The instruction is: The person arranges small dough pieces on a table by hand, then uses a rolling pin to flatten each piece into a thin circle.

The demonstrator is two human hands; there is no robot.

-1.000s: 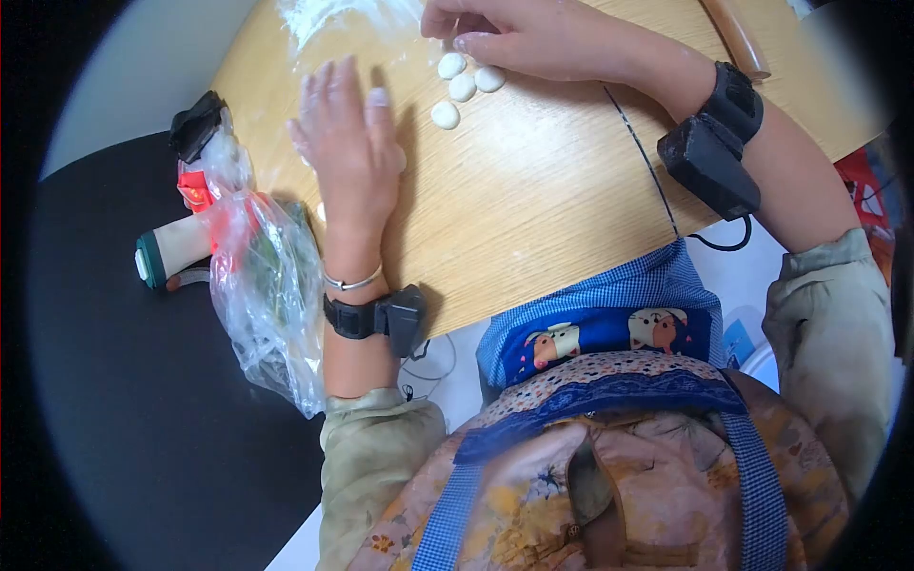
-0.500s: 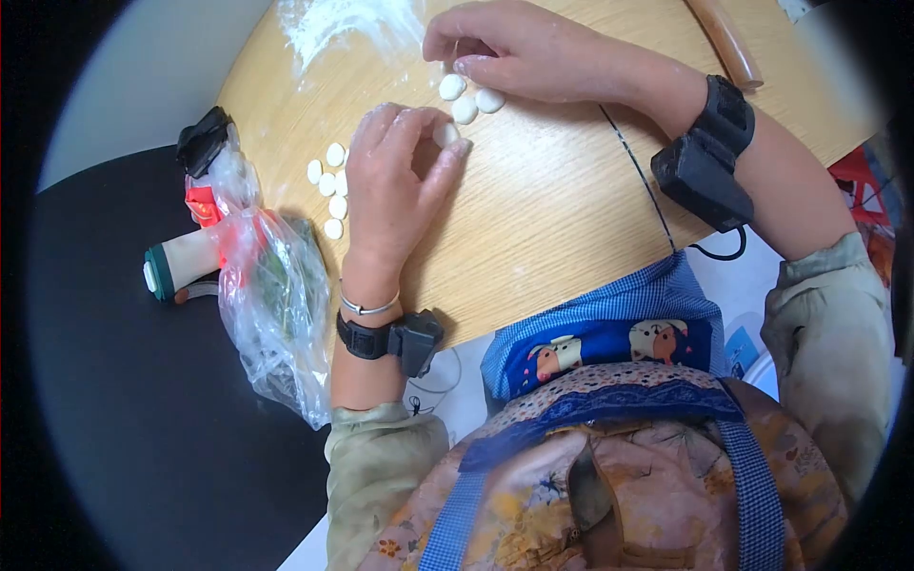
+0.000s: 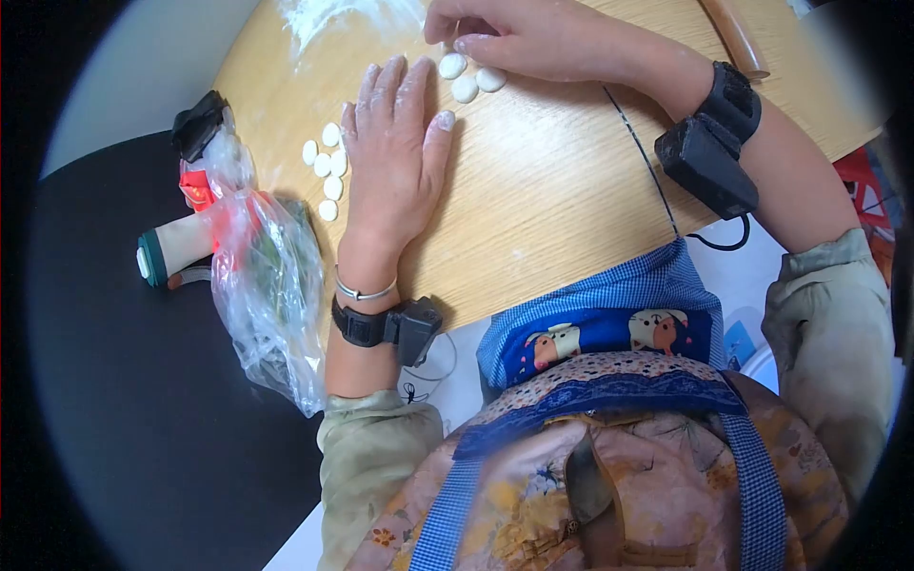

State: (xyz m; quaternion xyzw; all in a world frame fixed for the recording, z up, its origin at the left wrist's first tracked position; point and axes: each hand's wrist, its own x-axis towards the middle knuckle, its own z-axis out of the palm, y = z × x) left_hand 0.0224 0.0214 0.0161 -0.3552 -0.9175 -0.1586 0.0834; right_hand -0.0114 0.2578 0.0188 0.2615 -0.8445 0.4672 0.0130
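Note:
My left hand point(image 3: 392, 152) lies palm down on the wooden table point(image 3: 533, 200), fingers stretched out and dusted with white powder; anything beneath its palm is hidden. To its left are several small flattened dough pieces point(image 3: 330, 162). My right hand point(image 3: 524, 38) is at the top, its fingers bent with a gap between thumb and index finger; whether the fingertips hold something is hidden at the frame's top. Three round dough pieces point(image 3: 465, 89) sit just below its thumb, to the right of my left fingertips.
White flour point(image 3: 333, 19) is spread at the table's top left. A wooden rolling pin point(image 3: 735, 38) lies at the upper right. Left of the table are a clear plastic bag point(image 3: 271, 285), a white and green bottle point(image 3: 176, 249) and a black chair or surface point(image 3: 124, 381).
My left hand has opened from a pinch around a dough piece and now lies flat, its fingers stretched upward. That piece no longer shows. My right hand has barely moved.

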